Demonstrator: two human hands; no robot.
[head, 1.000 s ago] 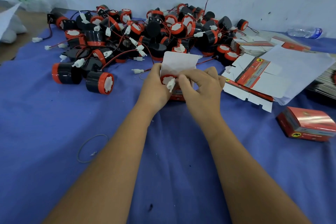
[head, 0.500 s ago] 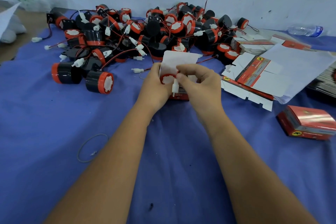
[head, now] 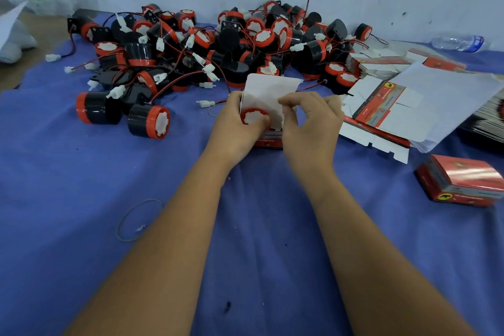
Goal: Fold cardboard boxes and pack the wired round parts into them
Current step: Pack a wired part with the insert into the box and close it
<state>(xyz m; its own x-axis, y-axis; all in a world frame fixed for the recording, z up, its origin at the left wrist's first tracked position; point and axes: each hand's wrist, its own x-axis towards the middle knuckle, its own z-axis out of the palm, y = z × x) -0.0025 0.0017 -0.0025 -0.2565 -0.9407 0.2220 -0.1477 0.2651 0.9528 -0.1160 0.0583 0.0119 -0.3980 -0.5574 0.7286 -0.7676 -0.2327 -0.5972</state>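
Most of the job remained: a big heap of black-and-red round wired parts point(head: 218, 49) sprawled across the far side of the blue cloth-covered surface point(head: 81, 185), each trailing red and black leads with white plastic plugs, and to the right lay a stack of flat, unfolded white-and-red cardboard blanks point(head: 381, 106). Only one closed, glossy red cardboard box point(head: 461, 184) lay near the right edge, which suggested that packing was at an early stage, though other finished boxes may have lain out of view. In the middle, a small red-and-white cardboard box point(head: 270, 90) stood with its white lid flap raised, and one round part with a red rim and white face point(head: 255, 116) sat in its mouth, most of its body down inside, so this box was filled but not yet closed. The left hand point(head: 237, 128) gripped the box on its left side, thumb against the part's red rim. The right hand point(head: 311, 123) was curled at the box's right side, thumb and forefinger pinched together at the opening, seemingly tucking the lead in; what they pinched was hidden.
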